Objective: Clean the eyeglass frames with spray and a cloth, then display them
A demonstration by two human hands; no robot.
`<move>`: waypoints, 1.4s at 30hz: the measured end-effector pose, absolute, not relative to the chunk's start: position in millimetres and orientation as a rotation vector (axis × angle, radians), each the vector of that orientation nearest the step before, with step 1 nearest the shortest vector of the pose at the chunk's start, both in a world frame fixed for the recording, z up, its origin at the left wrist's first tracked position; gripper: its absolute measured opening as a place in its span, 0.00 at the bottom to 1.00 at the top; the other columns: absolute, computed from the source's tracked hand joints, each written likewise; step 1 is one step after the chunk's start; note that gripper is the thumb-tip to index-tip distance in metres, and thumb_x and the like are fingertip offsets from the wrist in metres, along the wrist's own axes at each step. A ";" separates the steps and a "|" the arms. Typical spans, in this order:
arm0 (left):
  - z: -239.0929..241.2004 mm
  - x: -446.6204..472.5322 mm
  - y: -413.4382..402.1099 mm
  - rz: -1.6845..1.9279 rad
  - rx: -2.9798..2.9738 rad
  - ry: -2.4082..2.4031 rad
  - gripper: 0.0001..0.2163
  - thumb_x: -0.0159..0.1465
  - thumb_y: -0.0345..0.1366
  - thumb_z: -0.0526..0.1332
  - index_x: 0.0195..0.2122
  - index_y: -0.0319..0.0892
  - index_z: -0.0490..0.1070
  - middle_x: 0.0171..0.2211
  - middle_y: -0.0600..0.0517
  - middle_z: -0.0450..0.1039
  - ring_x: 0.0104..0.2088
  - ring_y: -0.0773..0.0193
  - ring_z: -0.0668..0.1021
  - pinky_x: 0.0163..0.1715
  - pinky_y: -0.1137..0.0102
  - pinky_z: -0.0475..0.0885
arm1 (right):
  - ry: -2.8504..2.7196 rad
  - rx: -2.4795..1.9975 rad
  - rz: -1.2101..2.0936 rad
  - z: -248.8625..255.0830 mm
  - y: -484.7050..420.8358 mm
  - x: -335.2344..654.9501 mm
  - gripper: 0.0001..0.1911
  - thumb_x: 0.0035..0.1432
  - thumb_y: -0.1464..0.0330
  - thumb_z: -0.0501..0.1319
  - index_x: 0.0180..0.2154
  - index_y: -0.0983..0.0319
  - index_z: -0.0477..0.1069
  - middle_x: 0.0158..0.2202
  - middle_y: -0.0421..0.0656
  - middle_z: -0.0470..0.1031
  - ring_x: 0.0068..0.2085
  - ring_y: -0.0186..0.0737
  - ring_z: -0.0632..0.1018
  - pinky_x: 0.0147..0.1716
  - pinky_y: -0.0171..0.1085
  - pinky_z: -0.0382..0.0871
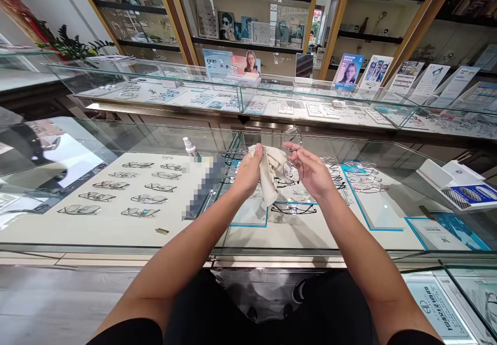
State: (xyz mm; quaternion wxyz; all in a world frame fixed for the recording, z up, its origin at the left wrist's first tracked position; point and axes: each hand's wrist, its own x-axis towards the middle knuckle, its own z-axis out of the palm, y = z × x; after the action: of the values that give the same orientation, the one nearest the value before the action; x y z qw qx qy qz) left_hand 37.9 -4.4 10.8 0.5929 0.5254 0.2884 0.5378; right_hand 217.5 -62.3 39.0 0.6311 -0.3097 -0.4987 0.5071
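In the middle of the view, my left hand [249, 171] is closed around a cream-coloured cloth [268, 177], whose loose end hangs down over the glass counter. My right hand [313, 173] is closed on a pair of thin-rimmed eyeglasses [294, 169], gripping the frame between thumb and fingers. One round lens points up above the fingers, and the other sits lower, beside the cloth. Whether cloth and lens touch, I cannot tell. Below both hands, a dark-framed pair of glasses [294, 209] lies in the display case.
The glass showcase [116, 234] holds rows of eyeglasses. A white spray bottle [190, 147] stands left of my hands. On the right is an open white box [458, 183] with a blue panel. Across the aisle runs another glass showcase [279, 94] with standing cards.
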 end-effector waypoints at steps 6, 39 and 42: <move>17.4 32.9 -6.2 1.173 1.273 0.618 0.34 0.63 0.74 0.65 0.40 0.42 0.81 0.31 0.47 0.83 0.39 0.50 0.87 0.36 0.65 0.79 | -1.355 -0.829 1.200 30.1 -58.2 213.5 0.17 0.55 0.48 0.75 0.27 0.53 0.84 0.44 0.47 0.83 0.73 0.58 0.67 0.76 0.53 0.51; 30.6 32.5 -15.1 1.016 1.252 0.493 0.27 0.48 0.51 0.87 0.38 0.38 0.79 0.23 0.52 0.78 0.25 0.65 0.77 0.28 0.72 0.68 | -1.337 -0.846 1.232 21.5 -58.3 205.8 0.19 0.53 0.47 0.78 0.26 0.55 0.85 0.58 0.46 0.81 0.71 0.58 0.72 0.71 0.50 0.62; 28.7 33.7 -15.9 1.069 1.248 0.504 0.27 0.51 0.55 0.85 0.38 0.39 0.80 0.24 0.53 0.78 0.25 0.66 0.76 0.28 0.72 0.69 | -1.301 -0.845 1.219 19.1 -57.0 205.1 0.20 0.52 0.46 0.78 0.27 0.55 0.85 0.55 0.46 0.82 0.67 0.56 0.74 0.70 0.49 0.63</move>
State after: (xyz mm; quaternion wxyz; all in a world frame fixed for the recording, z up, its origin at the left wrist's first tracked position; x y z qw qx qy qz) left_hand 33.7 -15.9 28.7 0.6531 0.5499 0.2219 0.4710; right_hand 205.1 -57.0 19.1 0.5517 -0.3571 -0.5500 0.5154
